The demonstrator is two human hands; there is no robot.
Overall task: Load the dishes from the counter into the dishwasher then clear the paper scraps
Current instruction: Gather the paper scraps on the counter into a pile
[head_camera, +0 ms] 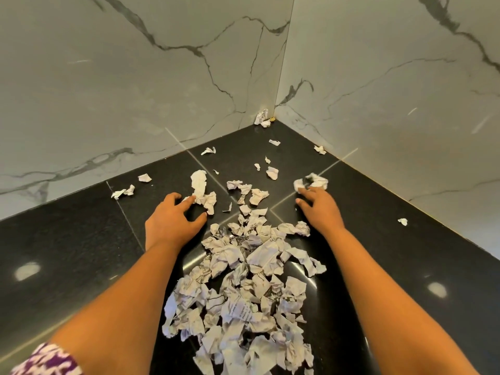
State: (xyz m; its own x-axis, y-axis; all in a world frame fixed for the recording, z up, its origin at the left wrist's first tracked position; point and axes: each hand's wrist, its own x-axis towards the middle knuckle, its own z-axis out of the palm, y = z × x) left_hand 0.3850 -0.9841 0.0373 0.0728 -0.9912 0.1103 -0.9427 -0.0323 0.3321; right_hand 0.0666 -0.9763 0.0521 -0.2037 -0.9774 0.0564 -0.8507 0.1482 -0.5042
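My two arms reach out over the black shiny table (67, 239). My left hand (173, 220) is open, with the fingers spread and a little bent. Its fingertips touch a long crumpled piece (201, 190) of paper, but they do not hold it. My right hand (320, 209) is open too and lies low over the table. Its fingers point at a crumpled ball (311, 182) of paper and the tips are right at its edge.

Between my arms lies a big pile of paper scraps (243, 293). The pile starts near my hands and runs down to the bottom of the view. The scraps are white with black print on them.

More little bits lie apart from the pile. Some sit far back in the corner (262, 118) where the two marble walls (108, 90) meet. Two lie to the left of my left hand (123, 192). One small bit (402, 221) lies alone on the right, near the wall.

A purple and white sleeve (51, 359) shows at the bottom left.
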